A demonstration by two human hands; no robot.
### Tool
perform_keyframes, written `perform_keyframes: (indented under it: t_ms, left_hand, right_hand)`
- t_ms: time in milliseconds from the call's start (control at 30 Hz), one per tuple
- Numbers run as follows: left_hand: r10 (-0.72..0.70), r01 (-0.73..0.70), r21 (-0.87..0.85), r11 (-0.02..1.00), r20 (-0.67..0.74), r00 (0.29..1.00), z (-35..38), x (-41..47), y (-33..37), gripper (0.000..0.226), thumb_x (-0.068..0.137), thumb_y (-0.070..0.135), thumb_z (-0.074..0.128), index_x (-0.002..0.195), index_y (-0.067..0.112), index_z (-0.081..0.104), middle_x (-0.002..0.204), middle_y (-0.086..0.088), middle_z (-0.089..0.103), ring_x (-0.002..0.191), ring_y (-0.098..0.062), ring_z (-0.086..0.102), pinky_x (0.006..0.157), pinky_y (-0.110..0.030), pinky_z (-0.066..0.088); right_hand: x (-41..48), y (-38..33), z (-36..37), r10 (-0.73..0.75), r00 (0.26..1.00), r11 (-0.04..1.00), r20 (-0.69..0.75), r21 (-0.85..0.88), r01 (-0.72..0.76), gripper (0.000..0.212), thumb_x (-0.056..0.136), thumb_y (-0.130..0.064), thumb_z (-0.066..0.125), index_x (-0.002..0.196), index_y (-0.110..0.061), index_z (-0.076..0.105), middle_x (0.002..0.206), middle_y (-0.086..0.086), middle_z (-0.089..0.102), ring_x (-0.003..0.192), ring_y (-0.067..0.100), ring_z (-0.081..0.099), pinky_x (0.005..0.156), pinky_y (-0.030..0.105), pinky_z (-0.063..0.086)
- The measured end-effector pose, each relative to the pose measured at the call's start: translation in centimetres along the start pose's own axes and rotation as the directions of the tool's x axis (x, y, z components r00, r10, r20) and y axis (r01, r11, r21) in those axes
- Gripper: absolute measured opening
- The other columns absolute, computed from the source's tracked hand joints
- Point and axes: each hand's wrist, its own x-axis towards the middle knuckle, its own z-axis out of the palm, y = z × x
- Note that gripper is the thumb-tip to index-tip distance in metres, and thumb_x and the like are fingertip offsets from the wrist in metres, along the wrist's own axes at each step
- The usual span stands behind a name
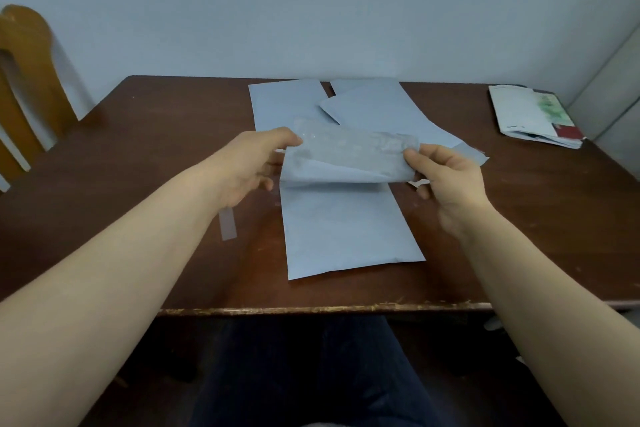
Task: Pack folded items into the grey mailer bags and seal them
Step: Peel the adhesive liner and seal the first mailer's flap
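**Hidden, cropped, blurred**

Chair (24, 80) cropped by left edge; peeled strip (228, 224) partly under left forearm; far mailer bags (346, 107) partly covered by lifted flap (349, 152); stacked papers (536, 116) too blurred to read.

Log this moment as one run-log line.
step: sealing | left hand and right hand: folding flap over mailer bag | spare mailers behind | peeled strip on table

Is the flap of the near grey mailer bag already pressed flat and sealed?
No: both hands, left hand and right hand, hold the flap lifted above the grey mailer bag.
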Motion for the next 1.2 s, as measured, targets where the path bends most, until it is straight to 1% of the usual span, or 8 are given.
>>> perform_keyframes:
  t_ms: [167,267,400,533,667,833,1067,1200]
  left_hand:
    - [0.081,-0.089,-0.034,0.995,-0.19,0.978,-0.2,1.9,0.0,0.041,0.076,0.012,0.075,0.115,0.004,0.063,0.11,-0.008,0.068,0.056,-0.006,0.05,0.038,-0.017,0.035]
    - [0.12,-0.14,-0.087,0.986,-0.205,0.971,-0.6,3.1,0.9,0.024,0.078,0.008,0.073,0.101,0.006,0.068,0.103,-0.011,0.07,0.047,-0.004,0.05,0.035,-0.015,0.031]
    - [0.154,-0.176,-0.097,0.98,-0.201,0.967,-0.9,4.9,2.5,0.006,0.081,0.003,0.069,0.084,0.009,0.067,0.096,-0.012,0.067,0.065,-0.015,0.056,0.038,-0.014,0.04]
    - [0.094,-0.137,-0.212,0.967,-0.202,0.975,-1.0,7.3,2.8,0.006,0.082,-0.001,0.066,0.087,0.001,0.065,0.092,-0.01,0.066,0.076,-0.016,0.064,0.062,-0.022,0.059]
    - [0.049,-0.106,-0.245,0.964,-0.228,0.972,-1.1,10.0,2.4,0.012,0.082,-0.002,0.066,0.075,0.008,0.063,0.081,-0.005,0.066,0.072,-0.015,0.066,0.069,-0.028,0.06]
    - [0.039,-0.096,-0.228,0.969,-0.241,0.97,-1.6,13.3,1.4,0.011,0.082,-0.005,0.065,0.082,0.006,0.065,0.083,-0.005,0.066,0.072,-0.015,0.065,0.063,-0.023,0.06]
    - [0.045,-0.09,-0.198,0.976,-0.218,0.975,-1.7,16.7,0.0,0.021,0.086,-0.011,0.055,0.078,0.005,0.068,0.091,-0.006,0.065,0.09,-0.018,0.065,0.073,-0.022,0.058]
    - [0.08,-0.116,-0.164,0.98,-0.209,0.975,-1.5,17.4,-1.0,0.025,0.088,-0.009,0.053,0.079,0.007,0.069,0.091,-0.004,0.066,0.075,-0.015,0.065,0.067,-0.016,0.058]
  right_hand:
    - [1.0,-1.7,0.4,-0.024,0.999,0.999,0.033,-0.021,0.025,0.005,0.083,-0.015,0.069,0.082,-0.019,0.066,0.064,-0.003,0.058,0.044,0.008,0.035,0.036,0.016,0.029]
    - [2.4,-3.4,1.1,-0.056,0.998,0.997,0.035,-0.048,0.058,0.007,0.083,-0.014,0.069,0.08,-0.018,0.065,0.065,-0.001,0.06,0.035,0.007,0.036,0.035,0.018,0.026]
    - [5.2,-5.4,2.4,-0.104,0.991,0.99,0.087,-0.083,0.111,0.005,0.085,-0.012,0.066,0.088,-0.01,0.063,0.077,0.005,0.063,0.04,0.007,0.057,0.034,0.018,0.034]
    - [8.2,-5.7,3.6,-0.067,0.988,0.994,0.141,-0.082,0.079,0.004,0.088,-0.011,0.062,0.085,-0.013,0.06,0.082,0.007,0.066,0.054,0.011,0.069,0.045,0.019,0.05]
    - [11.0,-4.8,4.6,-0.02,0.985,0.994,0.17,-0.104,0.038,0.007,0.09,-0.012,0.06,0.083,-0.013,0.06,0.082,0.008,0.067,0.058,0.013,0.069,0.05,0.021,0.055]
    - [13.8,-3.3,5.5,0.064,0.976,0.996,0.21,-0.073,-0.05,0.01,0.091,-0.01,0.058,0.082,-0.007,0.061,0.079,0.01,0.067,0.064,0.016,0.07,0.058,0.024,0.058]
    - [16.5,-1.6,5.8,0.173,0.956,0.981,0.238,0.045,-0.189,0.008,0.086,0.002,0.057,0.084,-0.002,0.064,0.085,0.016,0.067,0.075,0.025,0.072,0.066,0.027,0.06]
    - [16.8,-1.1,5.7,0.215,0.943,0.944,0.253,0.195,-0.267,0.022,0.079,0.01,0.037,0.087,0.009,0.057,0.091,0.02,0.063,0.076,0.033,0.071,0.074,0.033,0.06]
